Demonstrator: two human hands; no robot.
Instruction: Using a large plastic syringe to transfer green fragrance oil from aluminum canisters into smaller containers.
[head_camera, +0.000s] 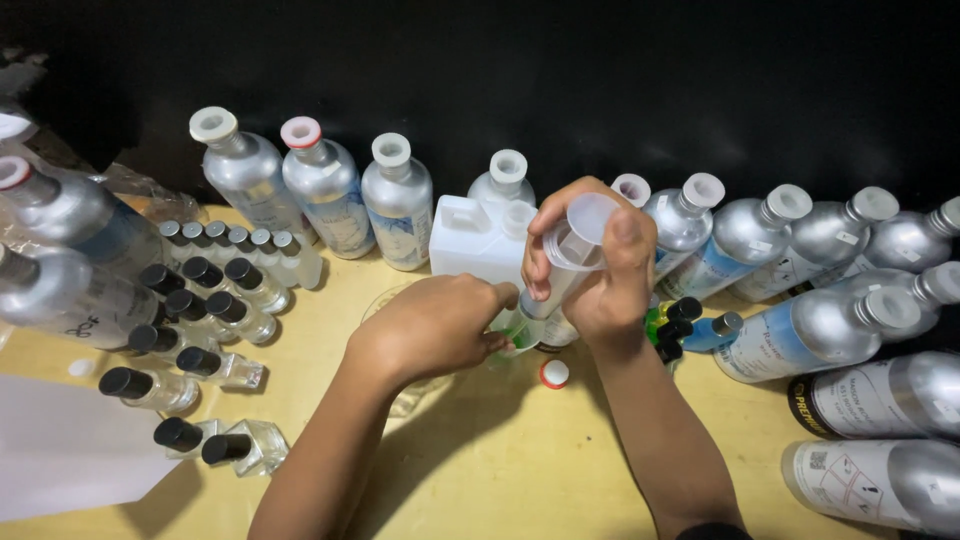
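A pale yellow table (500, 470) filled the lower part of the frame, set against a black wall that took up the whole top. Along the back edge stood a row of silver aluminium bottles (325, 190) with white caps, and more of them lay on their sides at the right (860, 320). A white plastic jerrycan (470, 240) stood at the centre of the row. At the left, small clear glass bottles with black caps (215, 310) were grouped in ranks, with a white sheet (70, 460) in the lower left corner. A loose red-and-white cap (554, 373) lay on the table near the centre.

Just above centre, the right hand (600, 270) held a clear plastic measuring cylinder (565, 260), tilted with its open mouth toward the upper right; its fingers (540, 255) were wrapped closed around the tube. The left hand (440, 325) was curled shut at the cylinder's lower end, where a little green showed; what it gripped there could not be made out. The cylinder looked translucent and faintly frosted.
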